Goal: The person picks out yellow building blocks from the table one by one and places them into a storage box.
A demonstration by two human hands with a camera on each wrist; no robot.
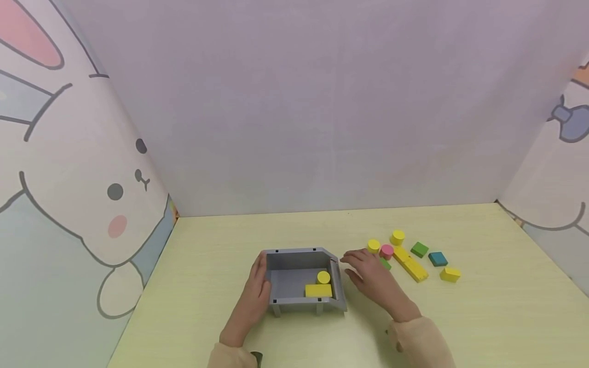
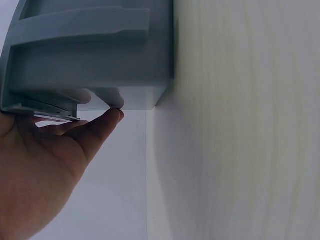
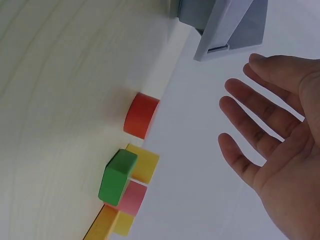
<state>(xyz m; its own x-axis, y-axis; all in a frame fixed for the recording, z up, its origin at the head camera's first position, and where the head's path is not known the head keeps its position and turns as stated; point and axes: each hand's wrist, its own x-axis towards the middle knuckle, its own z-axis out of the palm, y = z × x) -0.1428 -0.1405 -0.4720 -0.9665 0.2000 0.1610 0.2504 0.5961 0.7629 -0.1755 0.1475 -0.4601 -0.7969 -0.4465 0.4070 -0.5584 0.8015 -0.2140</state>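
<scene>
1. Left hand (image 1: 255, 291) is closest to the camera, palm flat against the outer left wall of the grey plastic open-topped box (image 1: 301, 259), fingers straight.
2. Inside the box, a yellow wooden cylinder (image 1: 323, 277) and yellow rectangular block (image 1: 318, 290) sit at the side far from that hand.
3. Right hand (image 1: 371, 276) hovers spread wide and holding nothing, just right of the box.
4. Beyond its fingertips: loose wooden blocks, including a pink cylinder (image 1: 386, 251) and a green cube (image 3: 117, 176).
</scene>
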